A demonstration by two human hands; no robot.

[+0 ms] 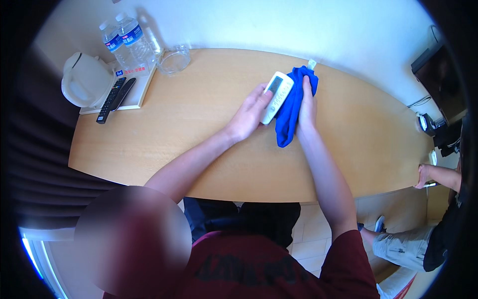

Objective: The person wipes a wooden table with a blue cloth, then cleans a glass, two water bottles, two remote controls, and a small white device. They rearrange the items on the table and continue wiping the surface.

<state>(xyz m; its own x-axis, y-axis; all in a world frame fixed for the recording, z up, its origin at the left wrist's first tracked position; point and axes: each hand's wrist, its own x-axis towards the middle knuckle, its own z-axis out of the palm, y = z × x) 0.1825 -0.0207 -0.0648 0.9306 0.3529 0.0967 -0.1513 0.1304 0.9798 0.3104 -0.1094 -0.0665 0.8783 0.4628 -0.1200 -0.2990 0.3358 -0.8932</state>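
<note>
A white remote control (pixel 277 98) with a small grey display and rows of buttons is in my left hand (pixel 248 112). My left thumb lies across its front, which faces up. My right hand (pixel 307 106) grips a bunched blue cloth (pixel 289 119), thumb on top, the other fingers partly hidden. A pale tag (pixel 312 64) sticks out of the cloth's far end. The cloth lies against the remote's right side, and both are over the wooden desk (pixel 209 149).
At the left, a white tray (pixel 136 101) holds a white electric kettle (pixel 87 80), two water bottles (pixel 130 39), a black remote control (pixel 111 99) and another dark object (pixel 123 94). Beside it is a clear glass ashtray (pixel 174 61). Another person's hand (pixel 423 175) rests at the desk's right end, below a wall-mounted screen (pixel 442 80).
</note>
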